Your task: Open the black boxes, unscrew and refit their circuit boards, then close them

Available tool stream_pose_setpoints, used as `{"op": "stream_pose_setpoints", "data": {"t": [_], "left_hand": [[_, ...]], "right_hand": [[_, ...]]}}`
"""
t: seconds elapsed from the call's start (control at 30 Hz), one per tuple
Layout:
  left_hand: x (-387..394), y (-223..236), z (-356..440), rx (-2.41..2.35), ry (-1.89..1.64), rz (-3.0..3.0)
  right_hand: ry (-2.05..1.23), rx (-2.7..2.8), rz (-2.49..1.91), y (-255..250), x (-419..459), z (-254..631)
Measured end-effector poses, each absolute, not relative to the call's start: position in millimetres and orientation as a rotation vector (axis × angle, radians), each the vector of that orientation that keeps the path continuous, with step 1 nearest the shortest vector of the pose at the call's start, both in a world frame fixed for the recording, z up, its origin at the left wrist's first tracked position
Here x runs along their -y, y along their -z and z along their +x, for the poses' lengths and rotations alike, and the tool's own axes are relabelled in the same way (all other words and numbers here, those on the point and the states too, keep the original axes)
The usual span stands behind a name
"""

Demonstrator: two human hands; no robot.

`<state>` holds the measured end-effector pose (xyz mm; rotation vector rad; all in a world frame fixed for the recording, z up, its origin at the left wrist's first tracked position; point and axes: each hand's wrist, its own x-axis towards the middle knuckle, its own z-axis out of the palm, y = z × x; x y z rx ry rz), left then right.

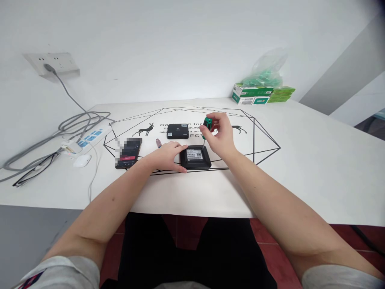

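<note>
A small black box (196, 157) with a white label lies upside down on the white table (300, 168). My left hand (166, 156) rests on the table and presses against the box's left side, fingers curled round its edge. My right hand (219, 134) pinches the green handle of a screwdriver (207, 125). The screwdriver stands upright with its tip on the box's far right corner. A second black box (178, 131) sits just behind, right side up.
A phone (128, 153) lies left of my left hand, with a small purple-handled tool (158, 143) between them. A power strip (89, 138), grey cables and a white mouse (82, 161) are at far left. Green cartons (252, 94) with a plastic bag stand at the back right.
</note>
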<state>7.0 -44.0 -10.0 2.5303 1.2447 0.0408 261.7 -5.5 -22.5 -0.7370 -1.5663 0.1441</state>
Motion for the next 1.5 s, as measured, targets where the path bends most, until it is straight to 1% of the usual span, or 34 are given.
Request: {"op": "stream_pose_setpoints", "data": {"t": [0.27, 0.4, 0.77, 1.13, 1.5], "left_hand": [[44.3, 7.9, 8.1, -1.243, -0.041, 2.54], [43.6, 9.8, 6.6, -1.222, -0.063, 2.559], [48.2, 6.0, 10.5, -1.218, -0.113, 2.581], [51.4, 6.0, 20.9, -1.177, -0.111, 2.613], [49.1, 9.4, 20.7, -1.14, -0.128, 2.583]], "right_hand": [[-0.042, 1.488, -0.739, 18.6, 10.0, 264.6], [-0.125, 1.406, -0.676, 20.5, 13.8, 259.0], [-0.213, 1.508, -0.639, 35.7, 12.2, 244.6], [-0.233, 1.503, -0.65, 38.9, 11.1, 242.9], [-0.133, 1.537, -0.679, 34.9, 8.6, 242.8]]}}
